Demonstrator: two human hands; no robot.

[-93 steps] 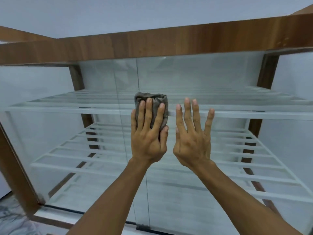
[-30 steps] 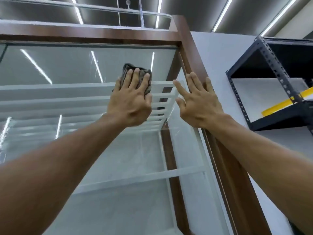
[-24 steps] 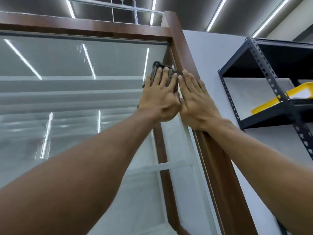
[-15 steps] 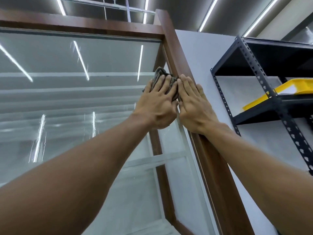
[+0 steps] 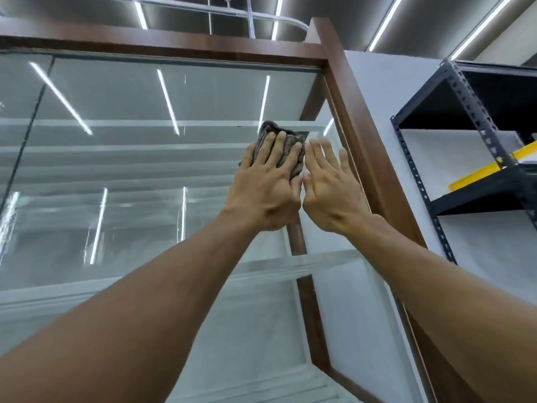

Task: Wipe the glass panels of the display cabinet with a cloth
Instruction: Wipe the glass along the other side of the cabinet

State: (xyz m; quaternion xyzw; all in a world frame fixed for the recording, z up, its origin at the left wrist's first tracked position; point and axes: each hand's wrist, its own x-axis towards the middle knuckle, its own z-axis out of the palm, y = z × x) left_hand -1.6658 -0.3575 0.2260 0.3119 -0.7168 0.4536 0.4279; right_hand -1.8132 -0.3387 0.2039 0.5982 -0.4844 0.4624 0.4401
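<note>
The display cabinet has a brown wooden frame (image 5: pixel 353 91) and a large front glass panel (image 5: pixel 130 170) that reflects the ceiling lights. My left hand (image 5: pixel 267 184) presses a crumpled grey cloth (image 5: pixel 287 146) flat against the glass near its upper right corner, fingers straight over the cloth. My right hand (image 5: pixel 328 184) lies flat on the glass just right of the cloth, fingers spread, beside the frame's right post. White shelves show behind the glass.
A dark metal rack (image 5: pixel 465 158) stands to the right against a grey wall, with a yellow tray (image 5: pixel 494 167) on one of its shelves. Strip lights (image 5: pixel 389 21) run across the ceiling above the cabinet.
Both hands slid down and a little left from the frame's top right corner. The right hand has drawn slightly apart from the left, its fingers more spread.
</note>
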